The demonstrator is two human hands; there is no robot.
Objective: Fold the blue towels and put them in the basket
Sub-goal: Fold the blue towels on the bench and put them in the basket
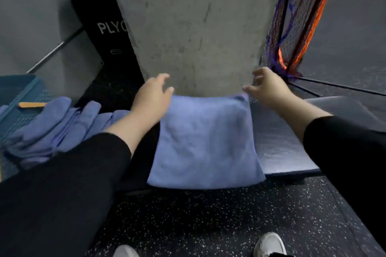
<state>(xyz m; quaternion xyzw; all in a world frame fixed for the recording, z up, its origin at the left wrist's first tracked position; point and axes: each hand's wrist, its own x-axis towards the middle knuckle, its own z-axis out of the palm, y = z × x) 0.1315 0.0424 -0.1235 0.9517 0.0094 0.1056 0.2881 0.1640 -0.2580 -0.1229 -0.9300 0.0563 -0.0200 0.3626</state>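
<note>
The blue towel [205,142] lies spread flat on a dark, low platform [279,144], its near edge hanging slightly over the platform's front edge above the speckled black floor [208,221]. Its far edge runs along the foot of a grey concrete pillar [194,27].

The left hand [151,100] is at the towel's far left corner, fingers loosely extended and slightly spread, with the thumb tip touching or just above the cloth edge; whether it actually pinches the fabric cannot be told. The right hand [266,86] is at the far right corner, fingers loosely curled, with its fingertips at the corner's edge; the blur leaves it unclear whether they grip the corner or only touch it. Both arms wear black sleeves.

To the left of the left forearm, a rumpled heap of more blue towels [54,129] lies partly over a blue plastic basket [18,92] with a perforated wall, at the platform's left end. A flat wooden stick [31,104] rests on the basket, just beyond the heap.

Behind the basket stands a black box [104,33] with white letters reading "PLYO", leaning against the pillar's left side. Right of the pillar is a frame with orange and purple netting [292,48]. Two white shoes [269,244] show at the bottom of the view.
</note>
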